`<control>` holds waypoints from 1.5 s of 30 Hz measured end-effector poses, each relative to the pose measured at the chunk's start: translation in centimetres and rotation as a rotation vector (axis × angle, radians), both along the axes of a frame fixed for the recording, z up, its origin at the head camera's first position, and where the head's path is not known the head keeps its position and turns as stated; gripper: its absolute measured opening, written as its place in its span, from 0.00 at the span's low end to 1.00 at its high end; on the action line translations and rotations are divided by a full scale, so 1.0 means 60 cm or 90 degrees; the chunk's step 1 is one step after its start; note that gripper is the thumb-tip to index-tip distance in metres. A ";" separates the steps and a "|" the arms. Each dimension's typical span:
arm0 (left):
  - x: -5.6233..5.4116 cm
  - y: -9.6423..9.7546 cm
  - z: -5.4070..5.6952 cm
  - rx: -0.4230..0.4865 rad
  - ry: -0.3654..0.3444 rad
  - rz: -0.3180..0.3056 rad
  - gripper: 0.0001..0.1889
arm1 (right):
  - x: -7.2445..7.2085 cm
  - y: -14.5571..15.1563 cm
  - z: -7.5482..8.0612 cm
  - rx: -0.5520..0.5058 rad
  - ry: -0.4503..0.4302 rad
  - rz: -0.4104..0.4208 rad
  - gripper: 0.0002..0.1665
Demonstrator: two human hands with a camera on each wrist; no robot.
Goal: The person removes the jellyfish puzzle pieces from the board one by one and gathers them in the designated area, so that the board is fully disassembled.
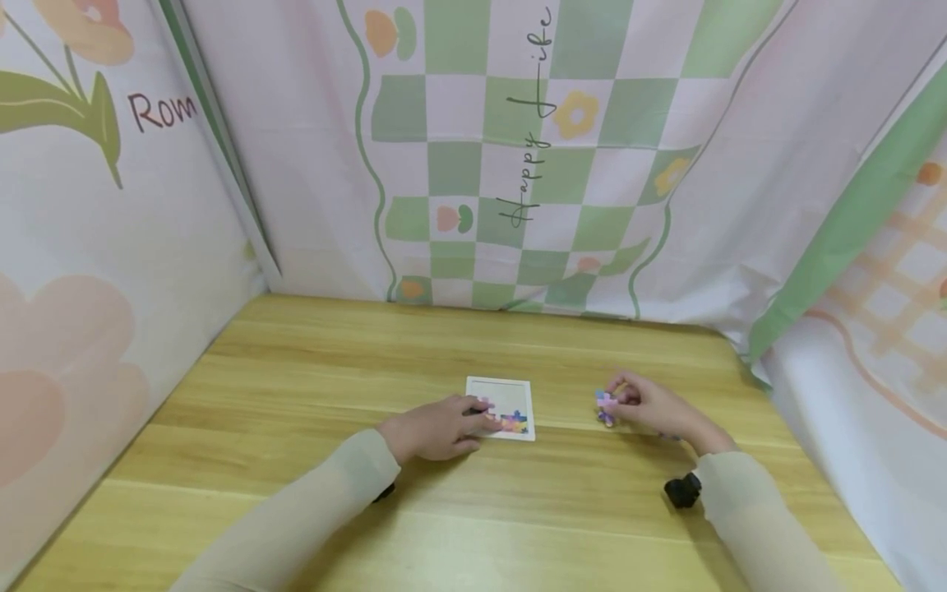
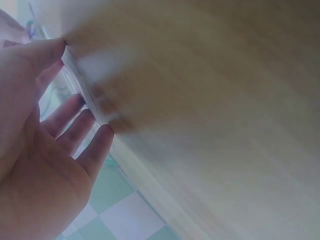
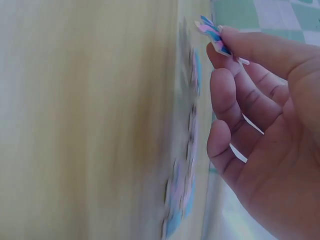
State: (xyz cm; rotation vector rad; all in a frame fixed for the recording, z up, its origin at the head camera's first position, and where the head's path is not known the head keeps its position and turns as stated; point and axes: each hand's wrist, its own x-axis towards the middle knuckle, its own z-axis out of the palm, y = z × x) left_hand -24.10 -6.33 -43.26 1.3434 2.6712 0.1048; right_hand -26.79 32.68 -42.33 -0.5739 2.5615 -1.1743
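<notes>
A white square puzzle tray (image 1: 531, 409) lies on the table, with colourful jigsaw pieces (image 1: 514, 423) fitted along its lower part and bare board above them. My left hand (image 1: 435, 429) rests at the tray's left side, its fingers loosely extended over the edge and covering some pieces. In the left wrist view, the fingertips (image 2: 104, 131) meet the tray's thin edge. To the right of the tray, my right hand (image 1: 654, 409) pinches a pink-and-blue jigsaw piece (image 3: 215, 36) between thumb and index finger, above the table.
Several loose jigsaw pieces (image 3: 177, 200) lie on the wooden table (image 1: 473, 518) below the right hand, mostly hidden by it in the head view. A printed curtain (image 1: 459, 173) hangs along the table's far edge, with more cloth at both sides.
</notes>
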 end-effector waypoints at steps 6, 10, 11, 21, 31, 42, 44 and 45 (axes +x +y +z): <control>0.000 0.000 0.002 0.012 -0.022 0.005 0.24 | 0.015 0.037 -0.006 -0.019 -0.023 -0.003 0.17; 0.000 0.000 0.002 0.013 -0.030 0.012 0.25 | 0.024 0.049 -0.008 0.006 -0.005 -0.027 0.16; 0.000 0.000 0.002 0.009 -0.024 0.008 0.25 | 0.026 0.051 -0.008 0.013 -0.002 -0.033 0.16; 0.005 -0.002 0.005 0.011 0.004 -0.019 0.23 | 0.030 0.065 -0.016 0.070 0.006 -0.075 0.17; 0.004 0.000 0.005 0.030 -0.051 0.023 0.25 | 0.027 0.068 -0.014 0.087 0.014 -0.083 0.19; 0.003 -0.002 0.002 0.020 -0.025 0.003 0.24 | 0.028 0.065 -0.010 0.099 0.022 -0.077 0.19; 0.004 -0.002 0.001 0.028 -0.021 -0.004 0.24 | 0.029 0.065 -0.010 0.097 0.019 -0.077 0.18; 0.004 -0.002 0.001 0.032 -0.020 -0.007 0.24 | 0.029 0.065 -0.010 0.098 0.020 -0.079 0.18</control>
